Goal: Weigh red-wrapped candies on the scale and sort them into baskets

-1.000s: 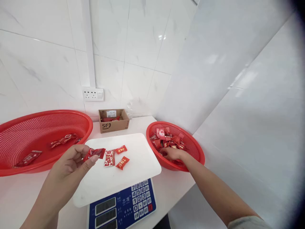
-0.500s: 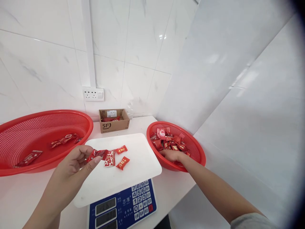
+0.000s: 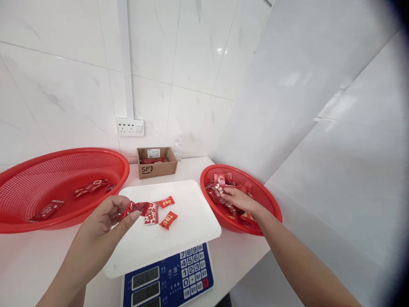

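Observation:
My left hand [image 3: 100, 232] is closed in a pinch on a shiny red wrapped candy [image 3: 139, 207], held above the left part of a white weighing pan [image 3: 194, 230]. Beside that candy is a red-and-white patterned packet [image 3: 151, 215]; whether the fingers hold it too I cannot tell. Two small red wrapped candies [image 3: 168, 220] lie on the pan. Over the right red basket [image 3: 275, 209], my right hand [image 3: 238, 198] has its fingers closed on a dark red wrapped candy [image 3: 219, 189]. Several more red wrapped candies fill the basket beneath it.
A larger red basket [image 3: 108, 160] with a few red packets stands at left. Behind the pan is a small cardboard box [image 3: 159, 170] holding red packets. The scale's blue keypad panel [image 3: 174, 279] faces me. A tiled wall [image 3: 179, 98] with a socket [image 3: 130, 127] stands behind.
My right hand has risen from among the candies in the right basket and now holds a candy. My left hand keeps its pinch. The view has shifted slightly left.

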{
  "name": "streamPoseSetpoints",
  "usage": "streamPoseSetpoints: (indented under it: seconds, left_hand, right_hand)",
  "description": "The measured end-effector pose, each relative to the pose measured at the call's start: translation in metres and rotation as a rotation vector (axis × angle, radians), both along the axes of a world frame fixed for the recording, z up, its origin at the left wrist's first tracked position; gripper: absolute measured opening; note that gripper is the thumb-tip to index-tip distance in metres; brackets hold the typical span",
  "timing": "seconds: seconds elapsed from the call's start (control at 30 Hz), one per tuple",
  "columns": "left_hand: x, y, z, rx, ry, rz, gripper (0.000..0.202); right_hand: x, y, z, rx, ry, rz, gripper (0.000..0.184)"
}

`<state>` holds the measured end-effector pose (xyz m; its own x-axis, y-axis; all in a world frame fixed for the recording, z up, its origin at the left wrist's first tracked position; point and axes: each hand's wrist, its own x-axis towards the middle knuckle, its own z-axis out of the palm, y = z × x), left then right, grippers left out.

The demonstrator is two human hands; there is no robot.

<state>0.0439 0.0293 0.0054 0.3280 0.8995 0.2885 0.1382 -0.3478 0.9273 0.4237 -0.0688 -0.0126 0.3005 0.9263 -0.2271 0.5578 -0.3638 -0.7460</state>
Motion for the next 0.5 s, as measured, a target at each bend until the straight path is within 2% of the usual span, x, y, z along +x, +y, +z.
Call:
streamPoseSetpoints:
  seconds: [0.1, 0.23, 0.37, 0.5]
  left_hand:
    - [-0.002, 0.001, -0.003, -0.010, 0.065, -0.077, 0.023]
    - [-0.002, -0.001, -0.001, -0.020, 0.054, -0.084, 0.024]
    - [0.000, -0.003, 0.003, -0.011, 0.047, -0.088, 0.023]
    - [0.000, -0.005, 0.006, -0.012, 0.054, -0.096, 0.022]
  right_hand:
    - [-0.014, 0.000, 0.019, 0.064, -0.035, -0.017, 0.021]
    - [-0.041, 0.001, 0.035, 0.119, -0.109, 0.066, 0.020]
    - [-0.069, 0.007, 0.037, 0.170, -0.250, 0.144, 0.025]
    - [-0.096, 0.015, 0.030, 0.212, -0.358, 0.203, 0.023]
